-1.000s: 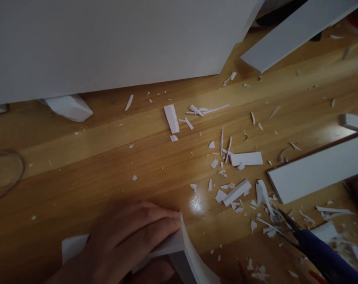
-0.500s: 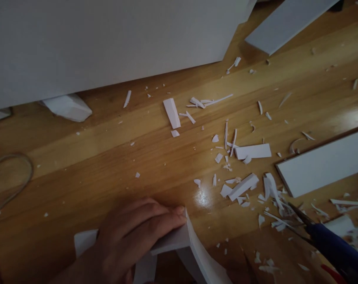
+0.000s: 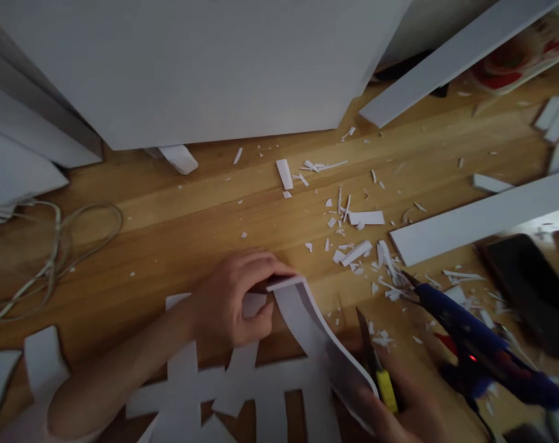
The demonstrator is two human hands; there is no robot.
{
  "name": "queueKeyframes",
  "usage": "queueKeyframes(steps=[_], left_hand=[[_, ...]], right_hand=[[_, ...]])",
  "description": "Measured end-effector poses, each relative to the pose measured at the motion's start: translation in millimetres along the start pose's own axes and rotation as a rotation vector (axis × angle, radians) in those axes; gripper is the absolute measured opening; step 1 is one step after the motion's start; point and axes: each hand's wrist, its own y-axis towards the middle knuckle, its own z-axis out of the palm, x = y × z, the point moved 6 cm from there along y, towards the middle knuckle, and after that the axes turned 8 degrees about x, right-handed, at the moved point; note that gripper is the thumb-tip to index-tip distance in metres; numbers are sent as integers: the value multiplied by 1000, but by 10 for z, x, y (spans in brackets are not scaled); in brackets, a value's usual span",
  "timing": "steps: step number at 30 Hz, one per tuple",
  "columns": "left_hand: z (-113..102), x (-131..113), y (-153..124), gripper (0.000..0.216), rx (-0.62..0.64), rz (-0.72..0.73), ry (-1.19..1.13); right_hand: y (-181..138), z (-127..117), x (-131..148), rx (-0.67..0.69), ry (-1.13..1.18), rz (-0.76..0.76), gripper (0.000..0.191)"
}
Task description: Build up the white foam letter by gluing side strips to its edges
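Observation:
My left hand [image 3: 236,295] pinches the upper end of a curved white foam-board strip [image 3: 316,332], fingers closed round its edge. That strip rises from a flat white cut-out shape [image 3: 242,381] lying on the wooden table [image 3: 168,234]. My right hand [image 3: 402,409] is at the bottom right, blurred, closed on a yellow-handled utility knife [image 3: 376,366] whose blade points up beside the strip.
A blue glue gun [image 3: 468,332] lies to the right among several white offcuts [image 3: 357,249]. A large white board [image 3: 205,67] fills the back. Long white strips [image 3: 482,215] lie right, a black phone [image 3: 529,289] beyond them. White cord [image 3: 62,246] loops at left.
The view has pulled back and up, showing more of the cut-out, the cord and the phone. My right hand with the knife has come into view beside the strip.

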Motion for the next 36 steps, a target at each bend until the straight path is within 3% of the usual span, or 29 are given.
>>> queueKeyframes(steps=[7, 12, 22, 28, 36], left_hand=[[62, 59, -45, 36, -75, -52, 113], [93, 47, -57, 42, -86, -34, 202], [120, 89, -40, 54, -125, 56, 237], [139, 104, -34, 30, -140, 84, 217], [133, 121, -39, 26, -161, 46, 244]], right_hand=[[-42, 87, 109, -135, 160, 26, 23], [-33, 162, 96, -25, 227, 76, 32], [-110, 231, 174, -91, 238, 129, 37], [-83, 209, 123, -55, 224, 138, 41], [-37, 206, 51, -13, 239, 142, 45]])
